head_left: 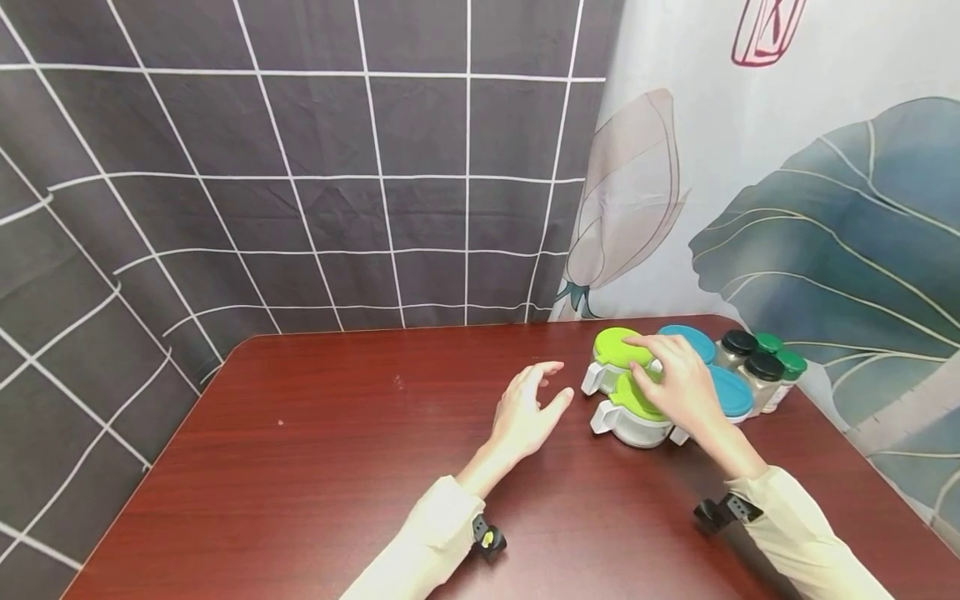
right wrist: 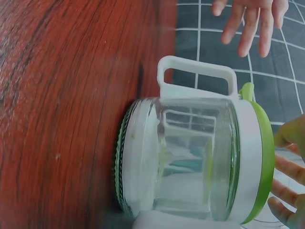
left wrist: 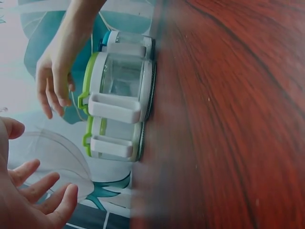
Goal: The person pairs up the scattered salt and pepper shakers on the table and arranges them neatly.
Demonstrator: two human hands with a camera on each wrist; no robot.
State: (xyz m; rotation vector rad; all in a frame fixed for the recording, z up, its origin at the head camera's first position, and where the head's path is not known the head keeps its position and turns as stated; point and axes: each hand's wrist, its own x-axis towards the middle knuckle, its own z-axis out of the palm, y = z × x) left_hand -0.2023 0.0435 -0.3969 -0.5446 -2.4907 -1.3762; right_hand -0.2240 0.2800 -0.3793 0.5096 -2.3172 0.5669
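Observation:
Two glass seasoning jars with green lids and white handles stand at the table's right: a front jar [head_left: 641, 431] and a rear jar [head_left: 613, 350]. My right hand [head_left: 681, 382] hovers over them, fingers loosely bent and thumb apart. In the left wrist view, the right hand [left wrist: 59, 71] shows a gap from the green lids and holds nothing. The front jar's glass body [right wrist: 190, 162] has a white layer near its base in the right wrist view. My left hand [head_left: 521, 414] is held above the table left of the jars, fingers spread, with nothing in it.
Two blue-lidded jars, a rear one [head_left: 688, 340] and a nearer one [head_left: 732, 392], stand right of the green ones. Beyond them are small bottles with black caps [head_left: 765, 367] and green caps [head_left: 792, 363]. Curtains hang behind the reddish-brown table [head_left: 337, 433].

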